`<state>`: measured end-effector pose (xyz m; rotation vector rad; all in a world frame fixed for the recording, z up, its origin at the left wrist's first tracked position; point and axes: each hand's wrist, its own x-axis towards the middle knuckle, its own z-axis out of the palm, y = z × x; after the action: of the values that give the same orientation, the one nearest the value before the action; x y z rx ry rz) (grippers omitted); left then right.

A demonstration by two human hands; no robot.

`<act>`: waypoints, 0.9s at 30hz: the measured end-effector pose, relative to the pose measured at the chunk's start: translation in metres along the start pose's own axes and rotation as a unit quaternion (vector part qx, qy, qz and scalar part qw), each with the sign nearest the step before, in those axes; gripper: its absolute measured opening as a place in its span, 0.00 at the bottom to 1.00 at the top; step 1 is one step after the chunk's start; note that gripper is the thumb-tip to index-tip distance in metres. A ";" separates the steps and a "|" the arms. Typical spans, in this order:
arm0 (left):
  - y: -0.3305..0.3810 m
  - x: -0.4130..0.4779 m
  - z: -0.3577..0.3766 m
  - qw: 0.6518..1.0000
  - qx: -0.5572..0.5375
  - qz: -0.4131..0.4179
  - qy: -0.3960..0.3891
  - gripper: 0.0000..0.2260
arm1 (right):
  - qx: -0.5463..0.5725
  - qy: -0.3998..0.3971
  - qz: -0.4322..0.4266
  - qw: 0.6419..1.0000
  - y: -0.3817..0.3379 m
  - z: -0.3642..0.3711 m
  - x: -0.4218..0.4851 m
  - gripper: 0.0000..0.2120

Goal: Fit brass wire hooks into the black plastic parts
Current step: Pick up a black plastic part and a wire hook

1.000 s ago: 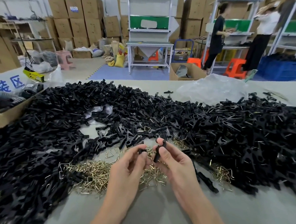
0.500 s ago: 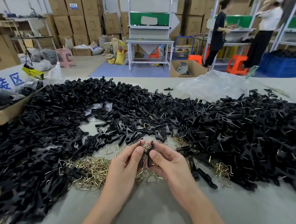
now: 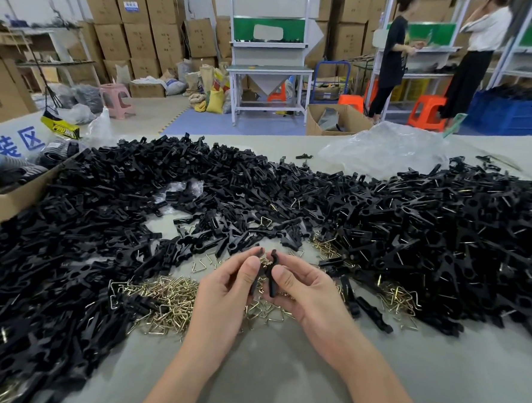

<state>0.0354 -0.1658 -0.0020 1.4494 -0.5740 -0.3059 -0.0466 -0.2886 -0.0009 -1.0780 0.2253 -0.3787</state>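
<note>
Now: both hands are raised just above the near edge of the brass hook heap point(image 3: 165, 301), over the worktop point(image 3: 279, 373). The left hand point(image 3: 228, 289) pinches one black plastic part point(image 3: 255, 278) between thumb and curled fingers, and the right hand point(image 3: 306, 289) pinches a second black part point(image 3: 273, 276) the same way. The two parts stand side by side, nearly touching. Their long axes are upright and roughly parallel, with the curved tops uppermost. The thumbs face each other across the narrow gap and the forearms converge from either side of the heap. A glint of brass shows in the gap near the tops; I cannot tell whether it is a held hook or loose wire in the heap behind. Judgement: the coming move turns on that gap. A hook must seat there, so the tops need to be level. Loose hooks lie directly beneath, about equally near either hand. The pile of black parts point(image 3: 443, 227) lies beyond the heap.
</note>
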 end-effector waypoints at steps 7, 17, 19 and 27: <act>0.000 -0.002 0.001 1.000 0.007 0.012 -0.007 0.11 | 0.026 -0.001 0.000 1.000 0.002 -0.002 0.002 0.15; 0.003 -0.002 0.002 1.000 -0.009 0.003 -0.003 0.08 | -0.024 -0.006 -0.017 1.000 0.005 -0.006 0.001 0.18; 0.003 -0.002 0.001 1.000 -0.003 0.010 -0.011 0.07 | -0.031 -0.005 -0.021 0.999 0.006 -0.007 0.001 0.19; 0.000 0.000 -0.004 0.999 0.045 0.020 -0.012 0.11 | -0.068 -0.044 -0.027 0.996 0.005 -0.006 -0.001 0.17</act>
<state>0.0376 -0.1624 -0.0023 1.5206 -0.6423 -0.2700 -0.0486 -0.2911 -0.0079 -1.2335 0.1461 -0.3669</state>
